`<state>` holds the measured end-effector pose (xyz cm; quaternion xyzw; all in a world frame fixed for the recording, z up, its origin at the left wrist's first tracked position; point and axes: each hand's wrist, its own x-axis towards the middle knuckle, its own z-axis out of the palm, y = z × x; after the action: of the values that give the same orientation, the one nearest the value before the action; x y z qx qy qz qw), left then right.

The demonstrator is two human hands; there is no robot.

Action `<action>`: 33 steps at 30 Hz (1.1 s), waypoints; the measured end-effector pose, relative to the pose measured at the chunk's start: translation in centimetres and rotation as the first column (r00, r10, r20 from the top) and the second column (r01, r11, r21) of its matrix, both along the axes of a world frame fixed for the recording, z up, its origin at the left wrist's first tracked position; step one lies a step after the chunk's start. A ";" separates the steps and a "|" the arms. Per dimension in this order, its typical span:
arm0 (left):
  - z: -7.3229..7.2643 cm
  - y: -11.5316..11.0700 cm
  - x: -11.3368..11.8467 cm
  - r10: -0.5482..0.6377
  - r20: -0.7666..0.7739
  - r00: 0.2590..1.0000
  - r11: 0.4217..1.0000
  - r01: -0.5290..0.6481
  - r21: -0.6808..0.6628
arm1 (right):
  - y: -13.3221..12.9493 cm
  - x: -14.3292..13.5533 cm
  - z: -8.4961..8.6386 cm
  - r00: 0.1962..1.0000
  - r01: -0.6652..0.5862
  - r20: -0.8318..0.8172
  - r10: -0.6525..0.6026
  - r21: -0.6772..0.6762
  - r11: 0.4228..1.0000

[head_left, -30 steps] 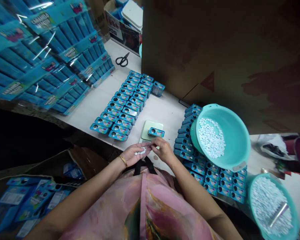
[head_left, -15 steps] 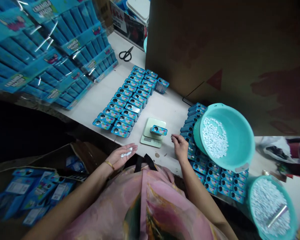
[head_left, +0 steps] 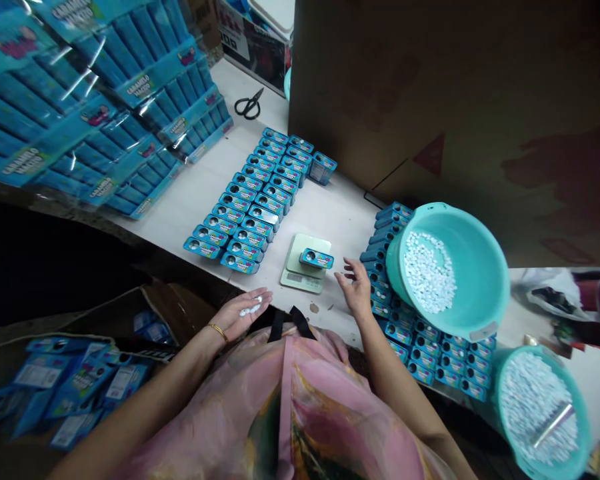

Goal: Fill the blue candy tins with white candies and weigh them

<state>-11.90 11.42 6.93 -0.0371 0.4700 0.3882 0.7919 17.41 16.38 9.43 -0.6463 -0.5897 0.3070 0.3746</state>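
Observation:
My left hand [head_left: 243,313] lies palm up at the table's front edge, fingers stretched out, with several small white candies [head_left: 251,308] resting on it. Just right of the pale green scale [head_left: 296,275], my right hand [head_left: 355,285] is raised with its fingers apart and nothing visible between them. One blue box [head_left: 318,259] with a round hole in its top stands on the scale. Left of the scale, similar blue boxes [head_left: 245,250] form two long rows.
A turquoise bowl [head_left: 480,280] of white candies rests over more boxes at right; another tub [head_left: 583,427] holds candies and a metal scoop [head_left: 553,425]. Scissors [head_left: 249,107], wrapped display packs [head_left: 95,120] and a large cardboard box [head_left: 380,80] stand further back.
The fingers of my right hand have opened from a pinch, and the hand has shifted slightly left. My left hand has hardly moved, with the candies still on its palm.

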 end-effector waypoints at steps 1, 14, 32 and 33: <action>0.0 0.0 0.0 0.007 0.000 1.000 1.000 -0.007 -0.012 | 0.2 -0.3 0.0 0.999 -0.027 0.022 0.027 -0.002 1.000; 0.9 1.2 -1.0 0.125 -0.104 0.987 0.991 -0.129 -0.036 | 13.5 -3.7 -1.0 0.893 -0.233 0.408 0.190 0.058 0.971; 0.5 3.5 0.5 -0.049 -0.117 0.992 0.997 0.042 -0.066 | -4.2 2.3 1.1 0.794 -0.051 0.603 0.076 -0.059 0.997; 0.5 3.8 0.7 -0.077 -0.106 0.991 0.996 0.072 -0.051 | -6.5 3.3 1.1 0.754 0.014 0.655 0.045 -0.085 0.996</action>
<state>-11.17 15.22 7.40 -0.0169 0.5221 0.3488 0.7781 20.71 9.87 10.55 -0.7230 -0.6756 0.0886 0.1140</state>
